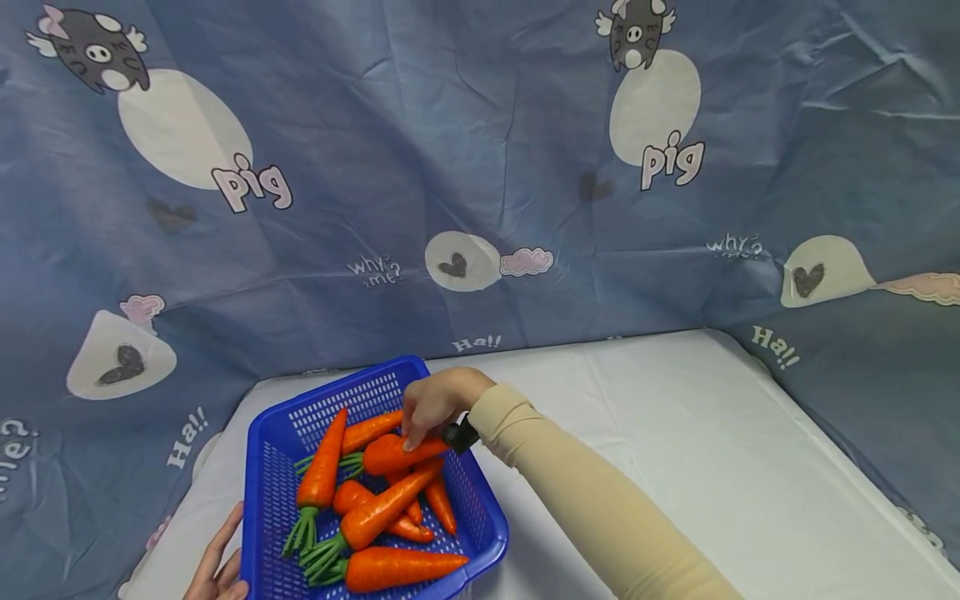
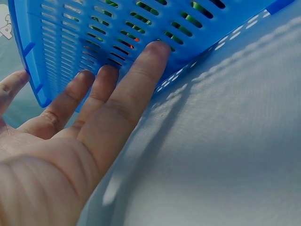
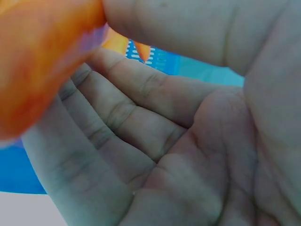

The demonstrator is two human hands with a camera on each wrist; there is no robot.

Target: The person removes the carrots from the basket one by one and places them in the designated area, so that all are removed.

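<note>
A blue plastic basket [image 1: 491, 537] with slotted walls stands on the left part of the table, several orange carrots with green stem stubs lying in it. Over its far right side, my right hand [image 1: 442, 402] pinches a carrot [image 1: 382, 457] between thumb and fingers. The right wrist view shows that carrot [image 3: 37, 70] close up, blurred, at the fingertips. My left hand [image 2: 80, 127] is at the basket's outer left side, fingers extended, fingertips against the slotted wall. Below the gripped carrot, another carrot [image 1: 375, 515] lies slanted across others.
A white cloth [image 1: 675, 442] covers the table, stretching to the right of the basket. Behind it hangs a blue-grey curtain [image 1: 337, 217] printed with pigs and words. One carrot [image 1: 405, 569] lies along the basket's near side, another [image 1: 324, 467] along its left side.
</note>
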